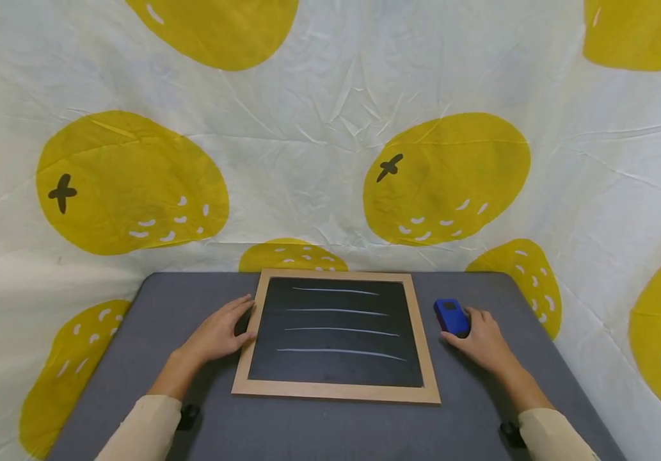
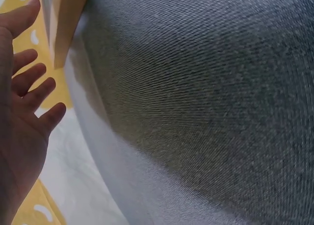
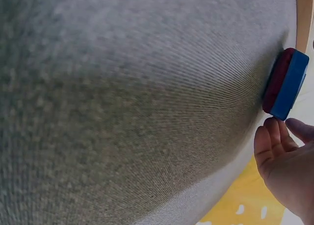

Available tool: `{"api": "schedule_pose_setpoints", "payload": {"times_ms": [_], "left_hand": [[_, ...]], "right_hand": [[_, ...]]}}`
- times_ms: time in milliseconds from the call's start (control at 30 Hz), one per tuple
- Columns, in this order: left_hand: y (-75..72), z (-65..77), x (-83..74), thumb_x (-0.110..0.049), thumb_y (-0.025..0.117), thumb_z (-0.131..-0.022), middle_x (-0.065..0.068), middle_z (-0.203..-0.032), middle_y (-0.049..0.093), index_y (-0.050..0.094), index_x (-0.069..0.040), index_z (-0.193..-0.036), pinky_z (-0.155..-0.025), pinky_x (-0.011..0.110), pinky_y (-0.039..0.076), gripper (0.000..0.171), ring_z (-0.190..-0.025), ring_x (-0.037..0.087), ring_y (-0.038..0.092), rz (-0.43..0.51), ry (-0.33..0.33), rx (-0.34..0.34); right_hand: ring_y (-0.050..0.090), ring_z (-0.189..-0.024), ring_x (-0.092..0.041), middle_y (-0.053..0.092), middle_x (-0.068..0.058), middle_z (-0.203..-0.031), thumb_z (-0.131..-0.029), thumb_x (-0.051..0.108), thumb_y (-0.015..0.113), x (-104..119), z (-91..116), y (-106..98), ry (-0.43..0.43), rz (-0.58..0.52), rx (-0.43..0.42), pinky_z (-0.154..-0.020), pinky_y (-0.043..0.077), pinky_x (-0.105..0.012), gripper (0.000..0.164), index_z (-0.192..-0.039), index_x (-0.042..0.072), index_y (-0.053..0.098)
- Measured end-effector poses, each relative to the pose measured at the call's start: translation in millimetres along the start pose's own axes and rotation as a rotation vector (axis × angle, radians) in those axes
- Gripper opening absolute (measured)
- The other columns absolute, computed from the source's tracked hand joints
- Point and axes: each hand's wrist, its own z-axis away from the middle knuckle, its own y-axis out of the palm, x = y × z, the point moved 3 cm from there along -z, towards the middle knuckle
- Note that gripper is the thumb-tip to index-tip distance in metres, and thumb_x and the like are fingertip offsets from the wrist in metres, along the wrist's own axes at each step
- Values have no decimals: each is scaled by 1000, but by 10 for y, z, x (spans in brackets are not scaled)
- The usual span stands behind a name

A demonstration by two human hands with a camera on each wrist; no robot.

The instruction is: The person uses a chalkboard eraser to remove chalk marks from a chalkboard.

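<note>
A small chalkboard (image 1: 336, 365) in a light wooden frame lies on the grey table, with several white chalk lines across it. My left hand (image 1: 219, 330) is at the frame's left side, fingers spread and relaxed, fingertips right at the wood. In the left wrist view the left hand (image 2: 24, 122) shows an open palm below the frame corner (image 2: 66, 24). Right of the board lies a blue board eraser (image 1: 451, 317) with a dark red pad underneath. My right hand (image 1: 482, 339) is at its near end, thumb and fingers apart, fingertips right at the eraser (image 3: 289, 85) in the right wrist view.
The grey table (image 1: 318, 432) has rounded far corners. A white cloth (image 1: 295, 186) printed with big yellow fruit hangs behind it and along both sides. Dark bands (image 1: 189, 417) sit at both wrists, by the cream sleeves.
</note>
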Motion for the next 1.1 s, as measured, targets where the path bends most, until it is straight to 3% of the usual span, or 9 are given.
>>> {"api": "schedule_pose_setpoints", "payload": {"times_ms": [233, 500, 1100], "left_hand": [[73, -34, 11, -31, 79, -92, 19, -158, 48, 56, 1, -146, -112, 58, 45, 66, -142, 40, 50, 23, 23, 16], [93, -40, -15, -25, 76, -95, 20, -158, 47, 55, 5, -145, -110, 59, 47, 62, -141, 42, 51, 52, 40, 34], [130, -18, -17, -18, 74, -95, 23, -158, 46, 54, 7, -145, -110, 58, 47, 60, -140, 43, 51, 61, 43, 30]], "right_hand": [[52, -109, -54, 44, -47, -130, -85, 45, 81, -42, 12, 52, 53, -22, 16, -90, 50, -66, 98, -138, -24, 38], [54, -101, -51, 47, -46, -120, -85, 32, 81, 21, 12, 41, 94, -25, 3, -85, 52, -63, 82, -130, -26, 43], [55, -104, -51, 47, -47, -125, -88, 34, 77, 22, 54, 53, 125, -38, 27, -86, 52, -63, 81, -133, -24, 44]]}}
